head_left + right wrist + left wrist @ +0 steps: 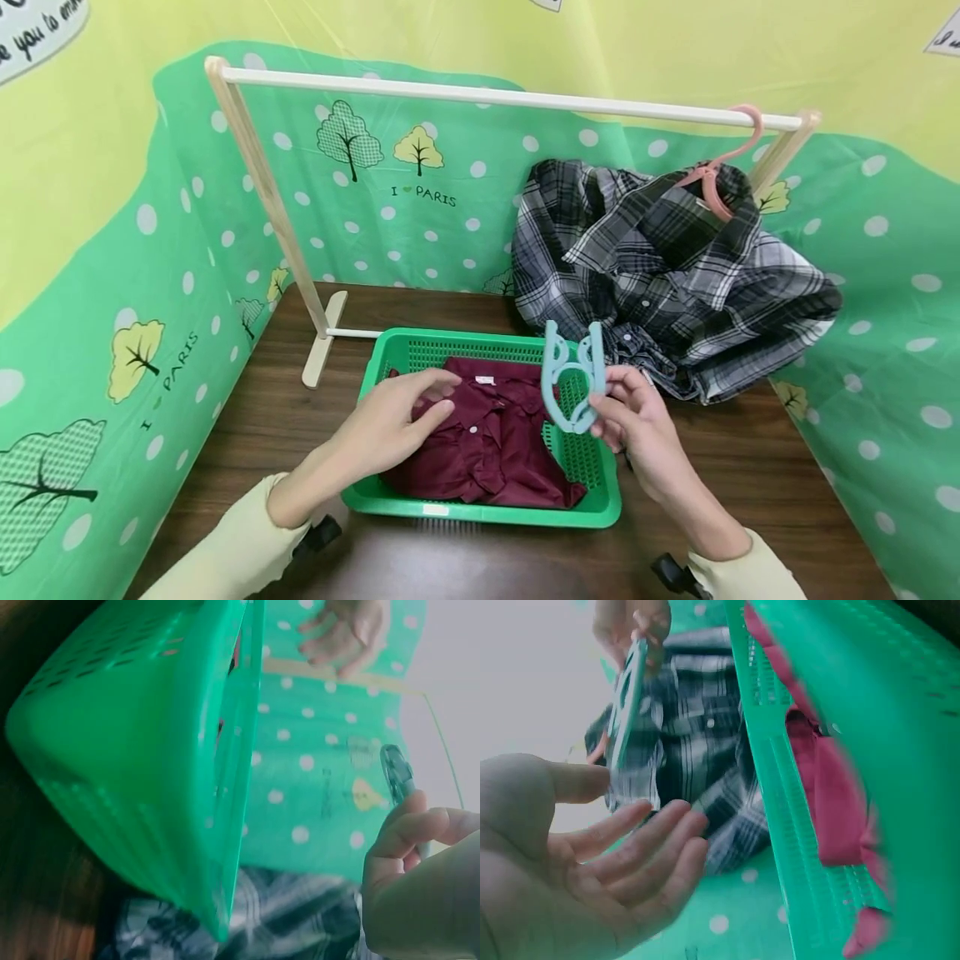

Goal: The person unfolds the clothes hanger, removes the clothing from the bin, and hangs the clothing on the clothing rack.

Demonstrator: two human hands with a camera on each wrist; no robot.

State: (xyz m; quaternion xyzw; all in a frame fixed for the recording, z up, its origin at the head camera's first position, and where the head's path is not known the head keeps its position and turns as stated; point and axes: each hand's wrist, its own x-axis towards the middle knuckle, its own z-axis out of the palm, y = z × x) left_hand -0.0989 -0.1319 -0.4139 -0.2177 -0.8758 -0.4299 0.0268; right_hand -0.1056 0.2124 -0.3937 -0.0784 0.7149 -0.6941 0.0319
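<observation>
Above the right side of a green basket (487,515), my right hand (633,417) pinches a light blue folding hanger (553,392) between thumb and fingers. The hanger is folded, its two arms pointing up and away from me. In the right wrist view the hanger (397,771) shows edge-on beyond the curled fingers. My left hand (393,417) hovers over the basket's left side with fingers spread and nothing in them. Under it, in the basket, lies a maroon shirt (502,450) with a white collar label and buttons. The left wrist view shows the left hand (622,862) palm up, fingers relaxed.
A wooden rack with a white rail (480,93) spans the back of the brown table (300,467). From its right end a plaid shirt (645,267) hangs on a pink hanger (720,162), its lower part bunched on the table behind the basket. Printed cloth (420,242) surrounds the table.
</observation>
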